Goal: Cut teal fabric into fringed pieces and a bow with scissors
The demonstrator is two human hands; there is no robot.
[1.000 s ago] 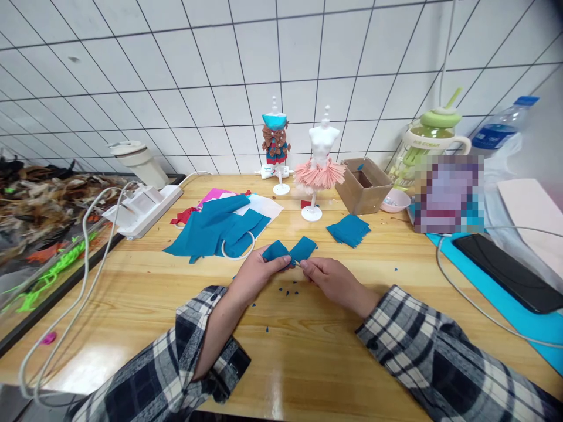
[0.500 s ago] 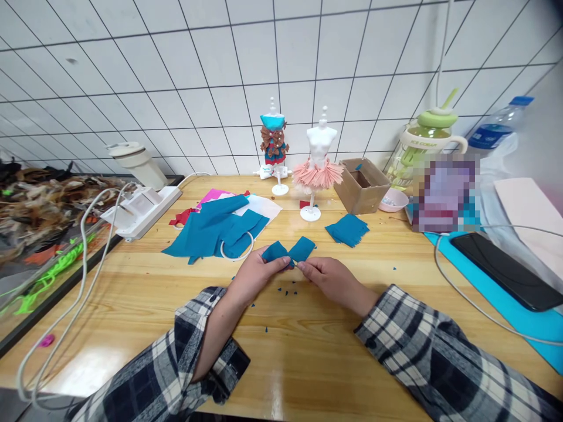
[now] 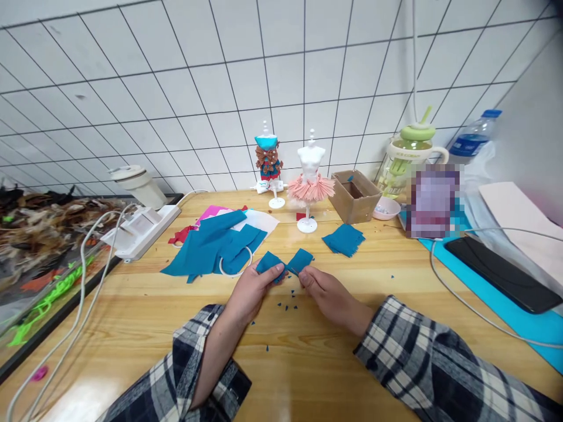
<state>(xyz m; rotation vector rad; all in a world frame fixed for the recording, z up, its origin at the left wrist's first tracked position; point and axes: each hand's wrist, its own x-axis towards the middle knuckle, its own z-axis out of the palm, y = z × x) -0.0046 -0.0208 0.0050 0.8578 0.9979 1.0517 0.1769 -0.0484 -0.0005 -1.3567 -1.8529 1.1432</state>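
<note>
Between my hands is a small teal cloth piece [image 3: 301, 261], gathered at its middle with its two ends spread like a bow. My left hand [image 3: 259, 283] pinches its left half between thumb and fingers. Fingers of my right hand [image 3: 324, 288] are closed on a thin object at the cloth's centre, too small to make out. Several tiny teal scraps [image 3: 287, 307] lie on the table below. A stack of teal squares [image 3: 344, 240] is to the right, and larger teal cloth [image 3: 206, 243] with a white ring [image 3: 236, 273] lies to the left.
Two small mannequins, one in a pink skirt [image 3: 311, 189], one in a teal and brown dress [image 3: 268, 159], stand behind. A cardboard box [image 3: 355, 202], pink dish [image 3: 386, 208] and black phone [image 3: 501, 272] are right. At left are a power strip [image 3: 147, 232] and cables.
The whole view has tilted up, so things appear lower. My right hand has drawn slightly away from my left, and another tiny scrap shows below the cloth.
</note>
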